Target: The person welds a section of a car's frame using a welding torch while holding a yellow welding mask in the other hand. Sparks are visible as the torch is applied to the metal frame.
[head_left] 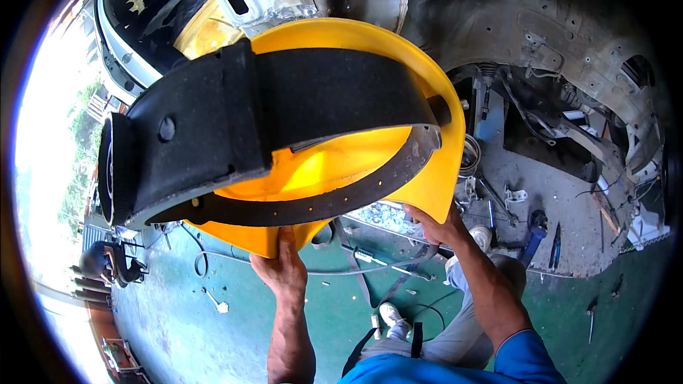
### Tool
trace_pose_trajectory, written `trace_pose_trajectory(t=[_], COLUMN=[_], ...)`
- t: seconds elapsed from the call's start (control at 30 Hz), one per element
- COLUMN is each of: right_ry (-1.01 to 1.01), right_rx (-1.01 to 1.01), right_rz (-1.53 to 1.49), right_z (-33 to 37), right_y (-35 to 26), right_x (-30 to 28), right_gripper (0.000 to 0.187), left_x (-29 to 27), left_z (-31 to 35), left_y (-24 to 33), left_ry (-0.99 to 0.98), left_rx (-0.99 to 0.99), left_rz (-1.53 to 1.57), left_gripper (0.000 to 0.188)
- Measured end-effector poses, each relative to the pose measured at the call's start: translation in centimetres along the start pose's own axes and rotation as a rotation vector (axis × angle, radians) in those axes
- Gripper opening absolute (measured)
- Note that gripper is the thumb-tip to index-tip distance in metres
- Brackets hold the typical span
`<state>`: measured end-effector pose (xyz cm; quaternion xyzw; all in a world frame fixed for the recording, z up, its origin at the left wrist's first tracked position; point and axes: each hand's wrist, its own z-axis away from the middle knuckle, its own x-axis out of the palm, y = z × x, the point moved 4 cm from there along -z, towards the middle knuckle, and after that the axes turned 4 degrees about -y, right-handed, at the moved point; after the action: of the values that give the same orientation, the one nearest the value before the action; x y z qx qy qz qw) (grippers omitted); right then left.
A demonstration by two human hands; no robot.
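Observation:
A yellow welding helmet [341, 163] with a wide black headband [334, 89] fills the middle of the view, its hollow inside turned toward me. At the band's left end sits a round black knob [117, 171]. My left hand [281, 270] is closed on the shell's lower edge, thumb on the near side and the other fingers mostly hidden behind it. Farther right, my right hand [432, 227] grips the lower right corner of the same shell, its fingertips partly covered by the yellow rim. Both forearms reach up from below.
A stripped car body [484, 25] stands ahead, with an open wheel well at right. On a grey panel [491, 135] lie a blue power tool [535, 235], pliers [556, 245] and loose metal parts. A hose [242, 254] and straps cross the green floor [235, 341]. Dark equipment [107, 263] stands far left.

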<state>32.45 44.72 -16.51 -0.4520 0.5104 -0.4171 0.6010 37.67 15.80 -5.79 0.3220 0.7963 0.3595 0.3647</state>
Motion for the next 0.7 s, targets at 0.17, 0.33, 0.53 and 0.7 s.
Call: trace_pose_trajectory(t=[0.17, 0.33, 0.53, 0.7], right_ry=[0.010, 0.003, 0.014, 0.012], right_rx=[-0.030, -0.010, -0.016, -0.011], right_rz=[0.003, 0.012, 0.025, 0.028], right_z=[-0.10, -0.21, 0.06, 0.03], right_y=[0.05, 0.27, 0.64, 0.55], right_x=[-0.01, 0.03, 0.13, 0.15], right_gripper=[0.045, 0.045, 0.044, 0.044], left_x=[0.05, 0.08, -0.08, 0.12], left_z=[-0.15, -0.24, -0.28, -0.30], left_y=[0.09, 0.38, -0.15, 0.41], left_ry=[-0.011, -0.012, -0.001, 0.000], left_rx=[0.001, 0.000, -0.011, -0.021], left_rz=[0.021, 0.021, 0.004, 0.008], left_gripper=[0.026, 0.025, 0.024, 0.023])
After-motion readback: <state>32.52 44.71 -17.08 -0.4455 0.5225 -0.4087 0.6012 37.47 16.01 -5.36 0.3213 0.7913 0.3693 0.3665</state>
